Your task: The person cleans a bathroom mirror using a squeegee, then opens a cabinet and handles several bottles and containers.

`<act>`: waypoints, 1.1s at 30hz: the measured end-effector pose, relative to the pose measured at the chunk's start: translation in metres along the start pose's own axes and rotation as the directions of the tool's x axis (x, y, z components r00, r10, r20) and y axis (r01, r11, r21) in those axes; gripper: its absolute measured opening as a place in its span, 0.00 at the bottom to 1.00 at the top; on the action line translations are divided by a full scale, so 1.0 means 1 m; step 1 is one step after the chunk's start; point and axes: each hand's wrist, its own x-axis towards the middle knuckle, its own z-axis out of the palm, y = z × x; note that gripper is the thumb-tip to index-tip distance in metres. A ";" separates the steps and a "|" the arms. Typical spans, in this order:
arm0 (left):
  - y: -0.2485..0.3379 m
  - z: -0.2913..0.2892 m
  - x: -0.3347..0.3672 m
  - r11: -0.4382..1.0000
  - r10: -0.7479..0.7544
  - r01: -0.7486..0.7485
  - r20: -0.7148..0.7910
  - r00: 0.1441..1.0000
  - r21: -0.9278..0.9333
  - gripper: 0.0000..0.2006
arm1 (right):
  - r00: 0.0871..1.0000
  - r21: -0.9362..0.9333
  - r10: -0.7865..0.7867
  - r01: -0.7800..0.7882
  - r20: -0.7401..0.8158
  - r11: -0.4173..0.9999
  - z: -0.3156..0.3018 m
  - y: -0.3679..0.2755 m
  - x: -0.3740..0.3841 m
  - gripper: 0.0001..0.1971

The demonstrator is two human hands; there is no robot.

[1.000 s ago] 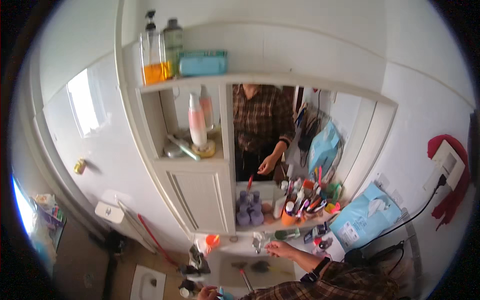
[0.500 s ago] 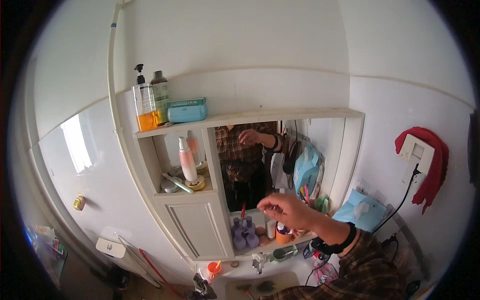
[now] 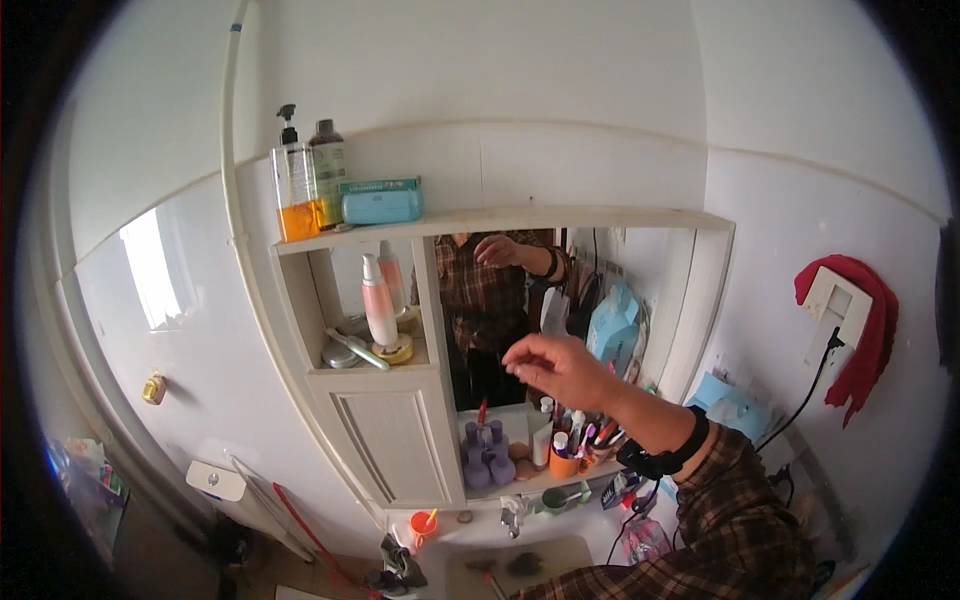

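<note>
My right hand (image 3: 562, 370) is raised before the mirror (image 3: 485, 345), palm down. Its fingers are loosely bent, stretch leftward and hold nothing visible. A black band (image 3: 680, 450) circles the wrist above a brown plaid sleeve (image 3: 745, 500). Below the hand, on the cabinet's bottom ledge, stands an orange cup (image 3: 564, 465) with toothbrushes and tubes. Purple bottles (image 3: 490, 465) stand to its left. Another stretch of plaid sleeve (image 3: 610, 580) crosses the lower edge. My left hand is out of sight. A red-handled brush-like thing (image 3: 490, 577) shows in the basin near that sleeve.
The white cabinet (image 3: 385, 440) holds a pink pump bottle (image 3: 379, 305). Bottles (image 3: 297, 200) and a blue case (image 3: 382, 207) stand on top. Below are a faucet (image 3: 511, 515), a basin (image 3: 460, 575) and an orange cup (image 3: 424, 525). A red cloth (image 3: 872, 340) hangs by a socket.
My right hand has risen before the mirror, uncovering more of the toothbrush cup. The arm now covers more of the blue pack at the right. The view has tipped slightly downward.
</note>
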 end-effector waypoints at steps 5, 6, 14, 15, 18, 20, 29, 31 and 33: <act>0.009 0.005 -0.005 0.960 -0.036 0.044 -0.033 0.999 0.277 0.09 | 0.850 0.089 0.304 -0.375 0.429 0.923 0.077 0.068 -0.054 0.11; 0.001 0.006 -0.004 0.998 0.055 -0.052 -0.081 0.995 0.032 0.10 | 0.780 0.061 0.344 -0.437 0.523 0.898 0.089 0.079 -0.073 0.11; 0.050 0.034 -0.030 0.974 -0.179 0.196 -0.145 0.973 0.117 0.09 | 0.261 -0.142 0.558 -0.805 0.788 0.576 0.230 0.222 -0.303 0.16; 0.040 0.032 -0.035 0.966 -0.221 0.238 -0.157 0.962 0.097 0.09 | 0.234 -0.139 0.542 -0.817 0.807 0.559 0.246 0.228 -0.326 0.16; 0.032 0.031 -0.052 0.946 -0.281 0.303 -0.172 0.944 0.113 0.10 | 0.216 -0.181 0.582 -0.817 0.784 0.547 0.291 0.238 -0.390 0.17; 0.027 0.031 -0.060 0.923 -0.315 0.346 -0.184 0.931 0.167 0.10 | 0.244 -0.269 0.573 -0.698 0.782 0.664 0.321 0.248 -0.431 0.17; 0.007 0.028 -0.093 0.855 -0.440 0.491 -0.269 0.857 0.166 0.10 | 0.222 -0.067 0.523 -0.876 0.823 0.478 0.406 0.210 -0.460 0.15; 0.017 0.038 -0.087 0.831 -0.474 0.530 -0.286 0.833 0.166 0.10 | 0.069 0.004 0.568 -0.993 0.820 0.115 0.419 0.209 -0.454 0.15; 0.015 0.042 -0.083 0.826 -0.495 0.546 -0.289 0.820 0.135 0.09 | 0.103 0.048 0.631 -0.993 0.769 0.104 0.433 0.221 -0.470 0.16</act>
